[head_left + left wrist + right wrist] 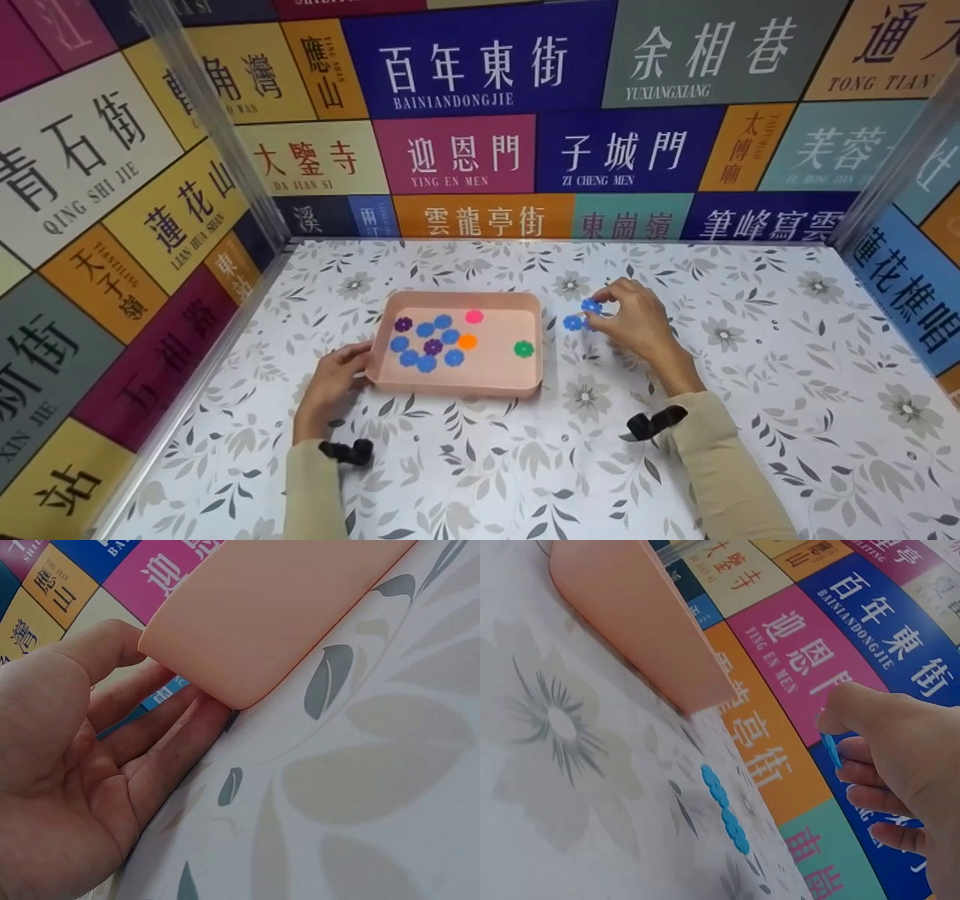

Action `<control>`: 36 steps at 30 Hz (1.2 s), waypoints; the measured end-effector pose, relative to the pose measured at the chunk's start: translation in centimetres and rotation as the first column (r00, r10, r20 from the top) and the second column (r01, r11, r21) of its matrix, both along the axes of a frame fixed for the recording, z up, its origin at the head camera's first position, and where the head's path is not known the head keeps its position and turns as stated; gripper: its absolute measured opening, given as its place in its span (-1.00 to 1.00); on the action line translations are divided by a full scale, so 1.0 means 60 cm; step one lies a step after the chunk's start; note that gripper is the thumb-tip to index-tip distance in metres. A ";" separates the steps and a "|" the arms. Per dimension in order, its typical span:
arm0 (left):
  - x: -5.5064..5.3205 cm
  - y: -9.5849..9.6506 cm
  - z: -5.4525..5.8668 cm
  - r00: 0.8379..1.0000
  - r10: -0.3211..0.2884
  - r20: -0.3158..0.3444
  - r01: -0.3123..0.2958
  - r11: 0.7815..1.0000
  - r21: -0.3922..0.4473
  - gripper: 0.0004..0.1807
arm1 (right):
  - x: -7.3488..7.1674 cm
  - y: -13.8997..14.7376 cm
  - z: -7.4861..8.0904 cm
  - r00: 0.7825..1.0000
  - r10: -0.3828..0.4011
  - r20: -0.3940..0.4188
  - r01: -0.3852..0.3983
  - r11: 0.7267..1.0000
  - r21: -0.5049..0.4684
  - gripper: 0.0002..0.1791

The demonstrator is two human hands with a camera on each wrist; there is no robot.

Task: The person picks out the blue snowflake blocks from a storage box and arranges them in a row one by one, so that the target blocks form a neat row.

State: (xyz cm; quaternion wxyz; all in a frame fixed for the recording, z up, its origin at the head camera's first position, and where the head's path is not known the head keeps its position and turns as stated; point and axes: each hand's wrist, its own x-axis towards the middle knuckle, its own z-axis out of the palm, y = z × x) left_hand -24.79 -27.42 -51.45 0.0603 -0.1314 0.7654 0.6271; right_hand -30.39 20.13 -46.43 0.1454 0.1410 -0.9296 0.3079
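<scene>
In the head view, my right hand (634, 319) pinches a blue flower-shaped plastic piece (592, 306) between thumb and fingertips. Two more blue flower-shaped pieces (724, 808) stand joined in a line on the tabletop close below that hand. My left hand (337, 379) rests at the left end of a shallow pink tray (457, 390). Seen from the left wrist, the thumb (112, 645) meets the tray's rim while the fairly straight fingers reach along its end wall, fingertips partly hidden.
Inside the tray lie several blue pieces (426, 330), two purple ones (433, 347), a pink one (474, 316), an orange one (467, 342) and a green one (523, 349). The tabletop (487, 465) has a leaf pattern. Panels with street names (472, 67) wall in the back and sides.
</scene>
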 end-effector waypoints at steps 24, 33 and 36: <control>0.005 -0.003 0.000 1.000 0.003 -0.017 -0.003 1.000 -0.008 -0.51 | -0.017 0.066 -0.045 0.956 -0.044 0.290 0.044 0.999 0.006 -0.60; 0.006 0.004 0.006 1.000 0.002 0.004 -0.002 1.000 -0.001 -0.51 | -0.020 0.072 -0.057 0.940 -0.081 0.330 0.063 0.996 0.067 -0.59; 0.005 0.005 0.006 1.000 -0.003 0.000 0.003 1.000 0.004 -0.50 | -0.020 0.074 -0.057 0.942 -0.086 0.324 0.065 0.995 0.075 -0.59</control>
